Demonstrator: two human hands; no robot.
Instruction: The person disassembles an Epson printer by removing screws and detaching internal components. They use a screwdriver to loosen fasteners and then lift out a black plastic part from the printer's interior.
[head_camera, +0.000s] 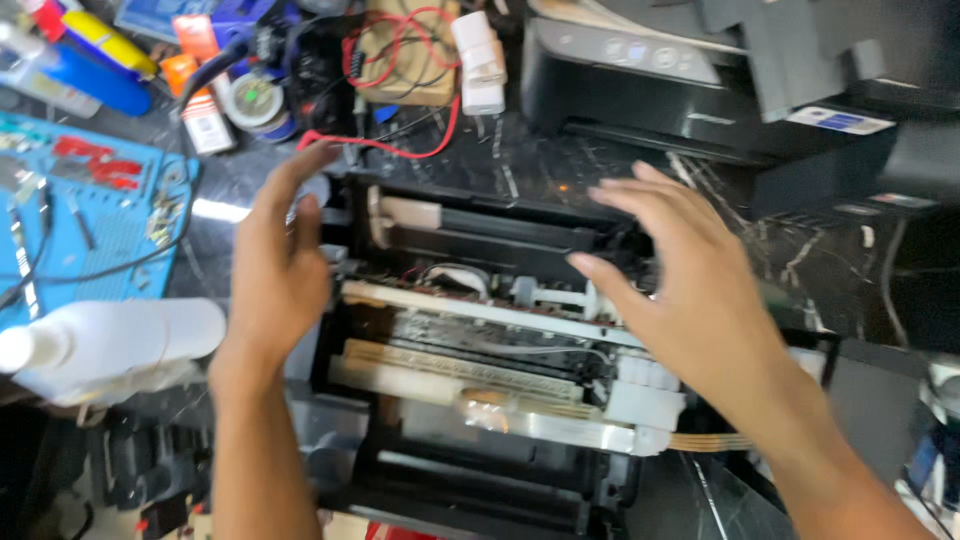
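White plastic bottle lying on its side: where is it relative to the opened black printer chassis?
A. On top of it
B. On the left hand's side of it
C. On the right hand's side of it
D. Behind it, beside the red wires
B: the white plastic bottle lies outside the left hand, off the opened black printer chassis.

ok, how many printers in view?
2. An opened printer with its cover off sits between the left hand and right hand; a closed black printer stands top right. Others may be hidden.

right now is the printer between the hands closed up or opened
Opened: the printer has no top cover, so its metal rail, white parts and flat cable lie bare. The left hand and right hand hover at its sides.
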